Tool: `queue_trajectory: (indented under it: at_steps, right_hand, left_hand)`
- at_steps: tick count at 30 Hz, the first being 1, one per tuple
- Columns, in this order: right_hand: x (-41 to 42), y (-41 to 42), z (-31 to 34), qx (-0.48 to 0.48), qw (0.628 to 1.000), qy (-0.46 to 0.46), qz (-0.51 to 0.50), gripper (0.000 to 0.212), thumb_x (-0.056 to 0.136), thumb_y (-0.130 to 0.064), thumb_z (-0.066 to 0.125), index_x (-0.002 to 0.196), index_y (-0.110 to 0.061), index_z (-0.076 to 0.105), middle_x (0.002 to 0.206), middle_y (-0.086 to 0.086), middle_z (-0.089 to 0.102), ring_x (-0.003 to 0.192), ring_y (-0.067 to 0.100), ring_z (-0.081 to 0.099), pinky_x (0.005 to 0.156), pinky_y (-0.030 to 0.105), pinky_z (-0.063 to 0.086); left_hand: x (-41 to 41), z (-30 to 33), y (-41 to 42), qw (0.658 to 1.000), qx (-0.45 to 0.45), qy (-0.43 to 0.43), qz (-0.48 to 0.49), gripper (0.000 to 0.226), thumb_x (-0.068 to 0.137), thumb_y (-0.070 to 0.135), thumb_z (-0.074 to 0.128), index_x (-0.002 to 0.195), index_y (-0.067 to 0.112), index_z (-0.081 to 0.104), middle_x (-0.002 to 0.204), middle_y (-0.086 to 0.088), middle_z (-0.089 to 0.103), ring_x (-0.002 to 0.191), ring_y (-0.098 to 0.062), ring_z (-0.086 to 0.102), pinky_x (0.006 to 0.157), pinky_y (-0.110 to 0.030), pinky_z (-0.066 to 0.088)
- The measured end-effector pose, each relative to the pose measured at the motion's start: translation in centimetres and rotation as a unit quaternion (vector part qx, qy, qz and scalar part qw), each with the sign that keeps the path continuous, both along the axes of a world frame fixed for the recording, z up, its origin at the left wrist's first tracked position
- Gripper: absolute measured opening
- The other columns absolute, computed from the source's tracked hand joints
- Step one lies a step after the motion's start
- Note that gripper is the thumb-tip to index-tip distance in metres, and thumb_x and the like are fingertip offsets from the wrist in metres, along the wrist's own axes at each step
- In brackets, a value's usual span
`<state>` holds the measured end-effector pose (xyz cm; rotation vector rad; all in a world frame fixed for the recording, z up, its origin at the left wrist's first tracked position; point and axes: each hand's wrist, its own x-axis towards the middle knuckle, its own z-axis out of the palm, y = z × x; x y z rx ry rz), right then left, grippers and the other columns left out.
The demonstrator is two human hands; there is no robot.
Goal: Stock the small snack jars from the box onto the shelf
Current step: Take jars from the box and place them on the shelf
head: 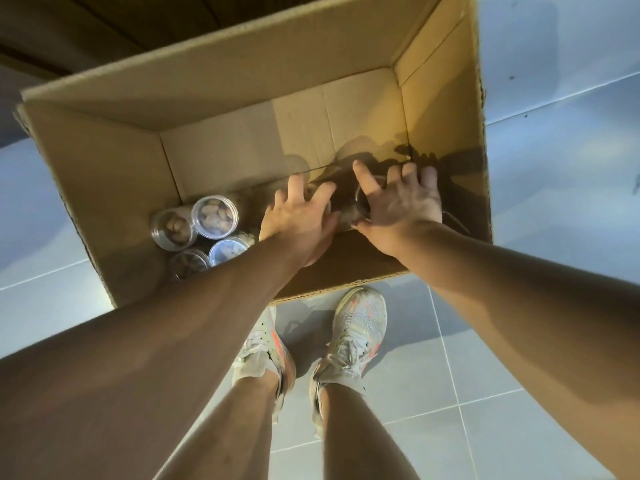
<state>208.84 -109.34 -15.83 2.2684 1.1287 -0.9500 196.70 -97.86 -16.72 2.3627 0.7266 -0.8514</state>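
The open cardboard box (114,174) stands on the floor in front of my feet. Several small clear snack jars (214,216) with nuts inside stand in its near left corner. Both my hands reach down into the box's right half. My left hand (298,220) has its fingers spread over a jar that is almost wholly hidden beneath it. My right hand (403,206) is spread above another jar (360,202), whose dark rim shows between thumb and forefinger. Neither hand's fingers are curled round a jar. No shelf is clearly visible.
The box's far flap (242,64) stands up, with dark wooden furniture (104,26) behind it. Grey floor tiles (554,168) surround the box. My feet in white shoes (356,327) stand right at the box's near wall.
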Motion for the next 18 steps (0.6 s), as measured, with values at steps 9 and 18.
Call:
queue_trajectory:
  at_steps: [9, 18]
  right_hand:
    - [0.9, -1.0, 3.6, 0.125, 0.99, -0.022, -0.062, 0.068, 0.097, -0.061, 0.047, 0.15, -0.033, 0.015, 0.125, 0.022, 0.051, 0.117, 0.04, 0.047, 0.098, 0.05, 0.036]
    - [5.7, -1.7, 22.0, 0.264, 0.958, -0.051, -0.096, 0.069, 0.095, -0.063, 0.051, 0.154, -0.034, 0.03, 0.114, 0.021, 0.057, 0.102, 0.04, 0.054, 0.082, 0.046, 0.049]
  left_hand:
    - [0.8, 2.6, 1.7, 0.994, -0.051, -0.064, 0.075, 0.05, 0.096, 0.043, 0.059, 0.135, 0.02, 0.038, 0.129, -0.013, 0.044, 0.115, -0.043, 0.051, 0.101, -0.051, 0.043]
    - [5.7, 21.2, 6.0, 0.979, -0.036, -0.198, -0.036, 0.05, 0.097, 0.046, 0.057, 0.142, 0.027, 0.044, 0.129, 0.001, 0.035, 0.114, -0.023, 0.052, 0.101, -0.039, 0.047]
